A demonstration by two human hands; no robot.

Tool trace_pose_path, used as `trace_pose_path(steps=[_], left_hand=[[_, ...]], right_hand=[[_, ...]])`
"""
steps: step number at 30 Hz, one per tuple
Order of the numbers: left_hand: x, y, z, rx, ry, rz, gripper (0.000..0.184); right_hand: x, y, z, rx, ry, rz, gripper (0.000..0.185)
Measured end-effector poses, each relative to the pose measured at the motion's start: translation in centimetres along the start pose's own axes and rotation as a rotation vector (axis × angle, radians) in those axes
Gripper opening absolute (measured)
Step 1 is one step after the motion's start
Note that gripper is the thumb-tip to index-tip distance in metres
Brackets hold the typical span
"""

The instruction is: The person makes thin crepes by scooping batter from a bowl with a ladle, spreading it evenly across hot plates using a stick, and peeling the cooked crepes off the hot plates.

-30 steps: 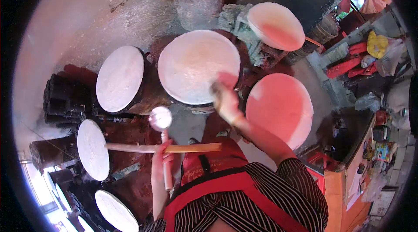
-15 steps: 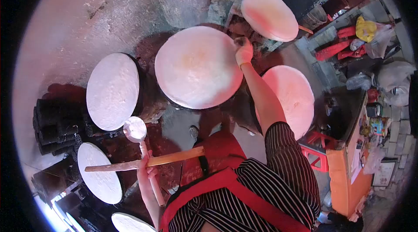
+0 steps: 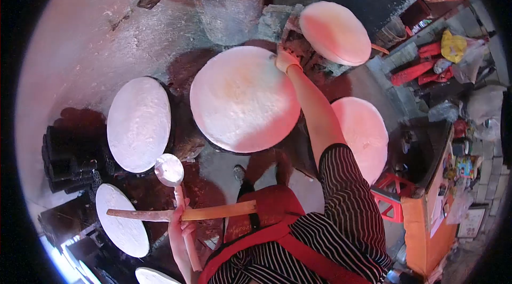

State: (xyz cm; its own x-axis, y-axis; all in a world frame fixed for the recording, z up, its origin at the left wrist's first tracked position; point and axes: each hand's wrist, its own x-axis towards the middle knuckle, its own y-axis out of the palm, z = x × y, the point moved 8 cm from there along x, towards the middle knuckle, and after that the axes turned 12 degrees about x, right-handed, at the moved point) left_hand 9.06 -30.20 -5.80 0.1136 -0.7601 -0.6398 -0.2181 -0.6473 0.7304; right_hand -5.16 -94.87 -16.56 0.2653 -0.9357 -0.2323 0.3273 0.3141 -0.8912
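Observation:
My left hand (image 3: 181, 222) is closed around two handles at lower left. One belongs to a ladle (image 3: 169, 170) with a whitish, coated bowl. The other is a long flat wooden stick (image 3: 221, 210) lying crosswise over the ladle's handle. My right hand (image 3: 287, 61) reaches to the upper right rim of a large round pale pancake (image 3: 242, 100) with a faintly browned middle. Its fingers are curled at that rim, and what they pinch is hidden. Another pale pancake (image 3: 368, 134) lies under and right of my right forearm.
More white rounds surround me: one at left (image 3: 138, 124), one at lower left (image 3: 120, 225), one at upper right (image 3: 336, 33). Dark stacked cylinders (image 3: 64, 158) stand far left. A red stool (image 3: 389, 204) and an orange-sided cabinet (image 3: 421, 230) are at right.
My right hand has shifted left along the pancake's upper right rim. The whole view has slid slightly downward. My left hand keeps the ladle and stick.

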Motion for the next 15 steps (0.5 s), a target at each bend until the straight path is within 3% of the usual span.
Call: trace_pose_path(steps=[2, 4, 7, 8, 12, 14, 15], left_hand=[[-1.8, -0.8, 1.1, 0.129, 0.147, -0.368, 0.031], [-2.4, 0.5, 3.5, 0.011, 0.160, -0.302, 0.031], [-3.8, 1.4, 8.6, -0.208, 0.190, -0.179, 0.033], [-4.5, 0.7, 10.6, -0.224, 0.212, -0.188, 0.033], [-7.1, 2.2, 16.2, -0.139, 0.356, -0.274, 0.029], [-8.4, 2.1, 18.0, -0.096, 0.421, -0.535, 0.031], [-8.1, 2.5, 19.1, -0.216, 0.384, -0.399, 0.032]], right_hand=[[1.4, 0.5, 2.5, 0.153, -0.094, 0.083, 0.069], [2.3, 0.8, 3.7, 0.209, -0.134, 0.090, 0.058], [-0.1, -3.4, 6.3, 0.170, -0.412, -0.082, 0.051], [-1.3, -4.1, 6.3, 0.259, -0.527, -0.201, 0.044], [-7.1, -7.0, 7.3, 0.452, -0.803, -0.186, 0.035], [-13.7, -11.1, 7.7, 0.418, -0.995, -0.406, 0.027], [-18.0, -13.2, 7.9, 0.489, -1.098, -0.420, 0.021]])
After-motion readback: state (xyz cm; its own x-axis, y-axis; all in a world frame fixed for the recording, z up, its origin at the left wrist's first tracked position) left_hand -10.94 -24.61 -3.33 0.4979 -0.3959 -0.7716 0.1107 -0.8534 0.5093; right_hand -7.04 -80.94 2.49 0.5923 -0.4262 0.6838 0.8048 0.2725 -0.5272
